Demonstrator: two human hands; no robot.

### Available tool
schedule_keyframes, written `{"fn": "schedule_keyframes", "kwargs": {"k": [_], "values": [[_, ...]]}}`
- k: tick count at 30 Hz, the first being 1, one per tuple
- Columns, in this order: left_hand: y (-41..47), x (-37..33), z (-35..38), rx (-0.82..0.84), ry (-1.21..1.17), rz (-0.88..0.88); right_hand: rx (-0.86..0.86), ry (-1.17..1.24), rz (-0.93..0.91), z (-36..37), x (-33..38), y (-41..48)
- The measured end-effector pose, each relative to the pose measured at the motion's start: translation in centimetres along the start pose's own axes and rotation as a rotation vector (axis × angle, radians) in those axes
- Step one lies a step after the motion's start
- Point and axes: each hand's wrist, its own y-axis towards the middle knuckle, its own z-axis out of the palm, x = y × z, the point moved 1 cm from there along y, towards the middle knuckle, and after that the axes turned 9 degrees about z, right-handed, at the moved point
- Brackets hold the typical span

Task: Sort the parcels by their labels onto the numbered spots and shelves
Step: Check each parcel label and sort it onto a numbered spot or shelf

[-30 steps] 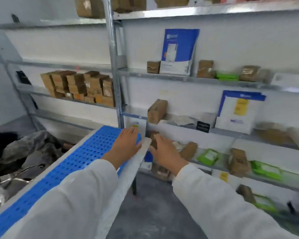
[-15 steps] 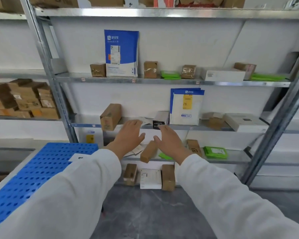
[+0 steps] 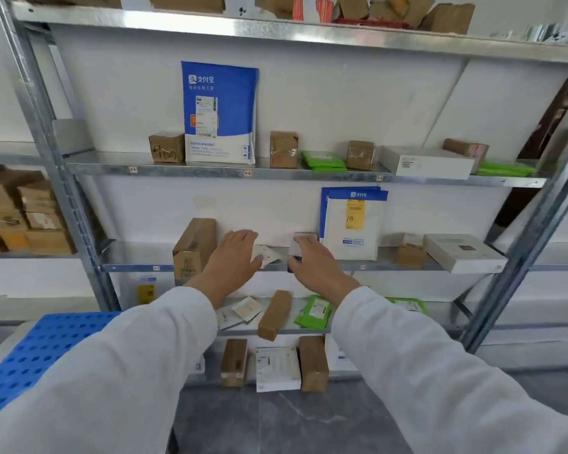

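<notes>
Looks like placing on middle shelf [image 3: 407, 266]: gripping small grey box [image 3: 304, 240] in right hand [image 3: 312, 262], beside blue-white envelope [image 3: 354, 224]; left hand [image 3: 232, 257] flat-fingered at white packet [image 3: 269, 255]. Next, probably: seat box, release.

On the middle shelf [image 3: 138, 255] a carton [image 3: 194, 247] stands at the left, with the left grip [image 3: 233, 257] just beside it on the right. A flat packet [image 3: 269, 255] lies between that grip and the right grip [image 3: 312, 262], which wraps over a small box [image 3: 304, 244]. Right of the box a mailer [image 3: 354, 231] leans against the back wall [image 3: 259, 204], then a low carton [image 3: 407, 253], then a flat box [image 3: 463, 252] at the far end. The shelf above [image 3: 112, 164] carries a tall mailer [image 3: 218, 113] with a little carton [image 3: 166, 147] at its left. Below, a long carton [image 3: 274, 314] pokes over the lower shelf [image 3: 446, 319] edge, it seems. The bench [image 3: 40, 355] sits left of and in front of the rack [image 3: 76, 208].
</notes>
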Motion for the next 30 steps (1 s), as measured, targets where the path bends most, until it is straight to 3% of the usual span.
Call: {"fn": "schedule_keyframes", "kwargs": {"k": [13,30], "values": [[5.4,8.5,4.6,0.103,0.014,0.000,0.088,-0.062,0.033,6.3,0.7,9.2],[14.3,12.8,12.4,0.202,-0.007,-0.237,0.287,0.097,0.027,15.6,-4.8,23.8]]}}
